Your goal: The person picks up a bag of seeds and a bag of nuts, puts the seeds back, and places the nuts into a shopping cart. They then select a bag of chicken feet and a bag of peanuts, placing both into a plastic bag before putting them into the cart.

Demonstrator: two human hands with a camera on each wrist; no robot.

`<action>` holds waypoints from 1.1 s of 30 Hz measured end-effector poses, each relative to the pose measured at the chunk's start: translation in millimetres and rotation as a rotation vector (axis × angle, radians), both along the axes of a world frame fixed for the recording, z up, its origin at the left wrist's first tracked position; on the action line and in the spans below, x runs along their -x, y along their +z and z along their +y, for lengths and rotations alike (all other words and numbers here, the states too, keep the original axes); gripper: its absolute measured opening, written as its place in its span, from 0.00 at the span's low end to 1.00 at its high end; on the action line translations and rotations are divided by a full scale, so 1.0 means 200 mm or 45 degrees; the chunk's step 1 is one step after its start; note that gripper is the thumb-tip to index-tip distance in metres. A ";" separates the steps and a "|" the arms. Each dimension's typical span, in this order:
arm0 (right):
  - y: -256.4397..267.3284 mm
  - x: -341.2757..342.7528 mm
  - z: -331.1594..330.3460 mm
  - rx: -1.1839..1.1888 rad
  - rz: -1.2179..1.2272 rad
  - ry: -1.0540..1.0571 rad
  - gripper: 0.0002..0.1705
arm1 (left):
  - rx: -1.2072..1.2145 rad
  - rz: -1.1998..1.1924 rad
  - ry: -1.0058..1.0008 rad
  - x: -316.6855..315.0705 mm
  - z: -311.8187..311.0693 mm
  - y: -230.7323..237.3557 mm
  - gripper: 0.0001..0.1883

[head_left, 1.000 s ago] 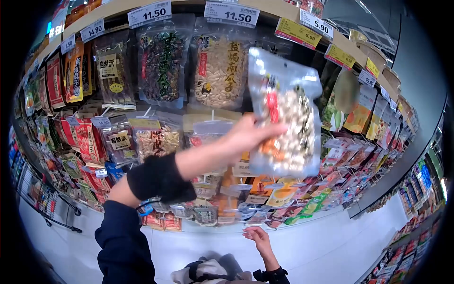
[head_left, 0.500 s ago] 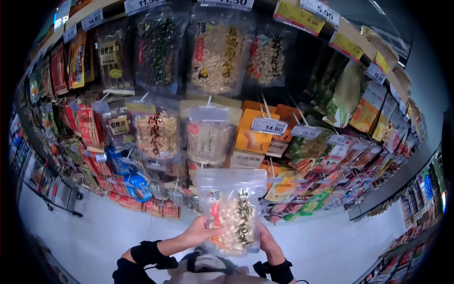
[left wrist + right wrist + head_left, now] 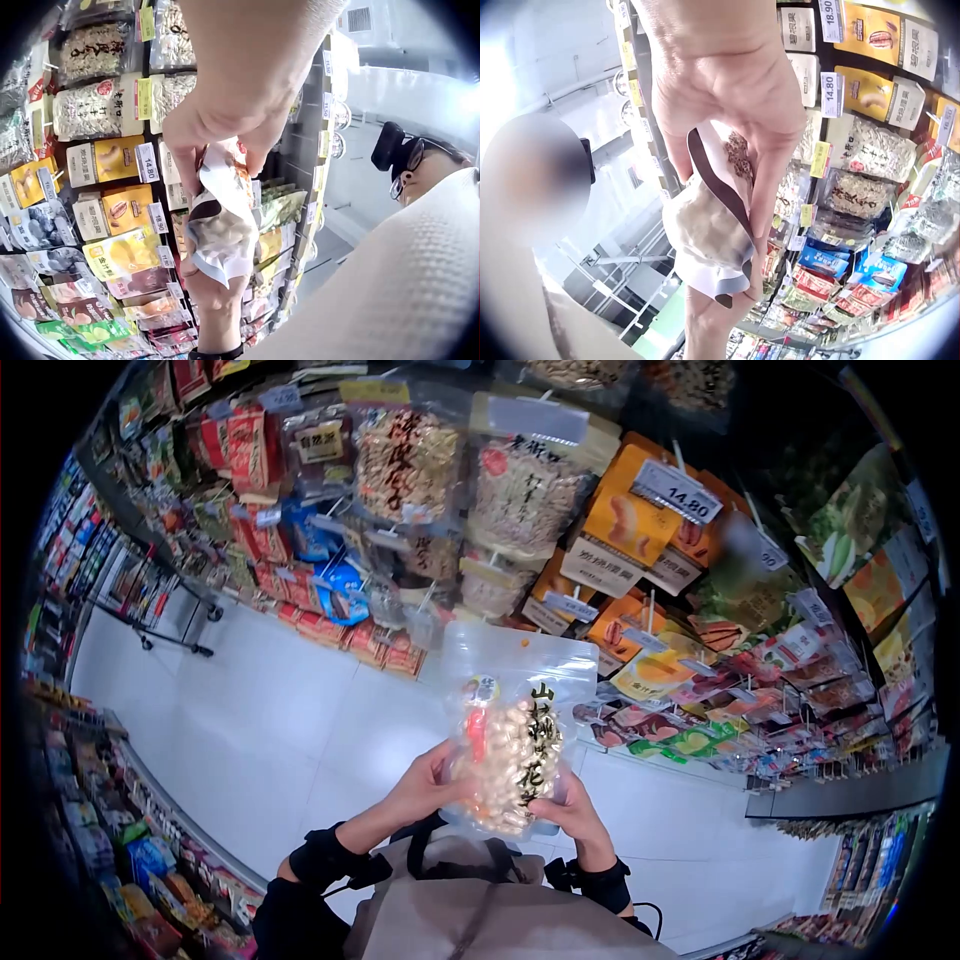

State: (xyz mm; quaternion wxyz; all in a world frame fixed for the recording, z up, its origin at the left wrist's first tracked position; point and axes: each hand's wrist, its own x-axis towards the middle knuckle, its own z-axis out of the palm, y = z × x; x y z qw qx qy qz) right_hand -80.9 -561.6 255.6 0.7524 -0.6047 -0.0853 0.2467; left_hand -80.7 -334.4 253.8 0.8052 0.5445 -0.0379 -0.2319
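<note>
A clear plastic bag of peanuts point(image 3: 505, 760), with dark vertical lettering and a red label, is held upright in front of the body in the head view. My left hand point(image 3: 432, 785) grips its left side, thumb across the front. On the lower right edge, my right hand point(image 3: 572, 812) pinches it with the thumb on the front. From the left wrist, the bag point(image 3: 225, 232) is seen end-on beneath my left hand point(image 3: 232, 97). The right wrist view has the bag's pale bottom point(image 3: 705, 229) between the fingers of my right hand point(image 3: 727, 94).
Ahead, hooks carry rows of snack bags, among them orange cashew bags point(image 3: 625, 510) and a bag of pale seeds point(image 3: 405, 465). A price tag point(image 3: 678, 490) reads 14.80. White floor point(image 3: 250, 700) lies below. More shelving point(image 3: 150, 850) stands at left, near a wheeled cart point(image 3: 165, 595).
The left hand has brought the bag down from the upper shelf to the front of the body. The right hand, free earlier, now holds its other side. The head view has tilted downward.
</note>
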 end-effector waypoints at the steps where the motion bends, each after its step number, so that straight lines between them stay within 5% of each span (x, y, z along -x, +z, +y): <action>1: -0.02 0.01 0.00 0.007 0.009 0.024 0.42 | -0.012 -0.003 0.020 0.04 0.01 -0.01 0.27; 15: 0.00 0.02 0.65 -0.006 0.012 0.495 0.40 | 0.074 0.067 0.577 0.55 0.53 -0.05 0.29; 33: 0.03 0.27 2.53 -0.038 0.098 1.251 0.39 | -0.067 0.048 1.296 1.26 1.98 -0.07 0.29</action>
